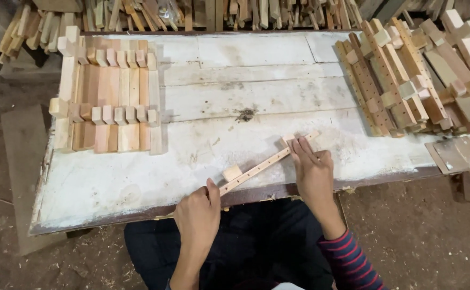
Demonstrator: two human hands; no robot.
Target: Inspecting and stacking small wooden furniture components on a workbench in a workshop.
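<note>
Wooden slat [267, 162] lies slantwise near the table's [111, 188] front edge, left hand [198, 215] pinching its near end, right hand [313, 171] pressing flat on the far end, and uneven pressure could skew the small block [232, 172] beside it.

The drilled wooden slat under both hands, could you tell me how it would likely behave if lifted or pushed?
The drilled wooden slat looks stiff, lying straight between the left hand and right hand. Thin and narrow, it is probably light. Its flat faces and small end blocks suggest sliding on the white table, not rolling.
</note>
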